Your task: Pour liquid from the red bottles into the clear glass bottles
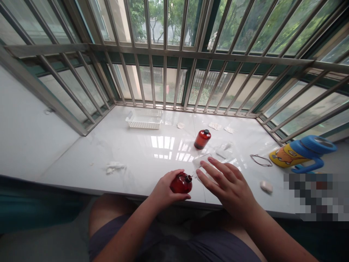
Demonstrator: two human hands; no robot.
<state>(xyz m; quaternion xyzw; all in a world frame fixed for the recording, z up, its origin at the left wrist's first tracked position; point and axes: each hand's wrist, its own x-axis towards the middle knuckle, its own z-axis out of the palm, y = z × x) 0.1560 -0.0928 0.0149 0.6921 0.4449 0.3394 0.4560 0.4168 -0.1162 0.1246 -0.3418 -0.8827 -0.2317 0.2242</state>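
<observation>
My left hand [169, 187] is wrapped round a dark red, see-through bottle [180, 184], tilted with its uncapped black-rimmed mouth towards the right. In my right hand [227, 183] is a clear bottle [202, 160], mostly hidden behind the fingers, which lie stretched along it. Its clear neck sits right at the red bottle's mouth; whether liquid runs between them I cannot tell. Beyond both hands a second red bottle [202, 139] with a black cap stands upright on the white glossy counter [141, 153].
A white perforated basket [144, 120] stands at the back left. Crumpled white tissue [114, 167] lies at left. To the right are a dark loop [261, 160], a pale soap-like block [266, 187] and a blue-yellow flask [300, 151]. Metal bars [163, 80] edge the back.
</observation>
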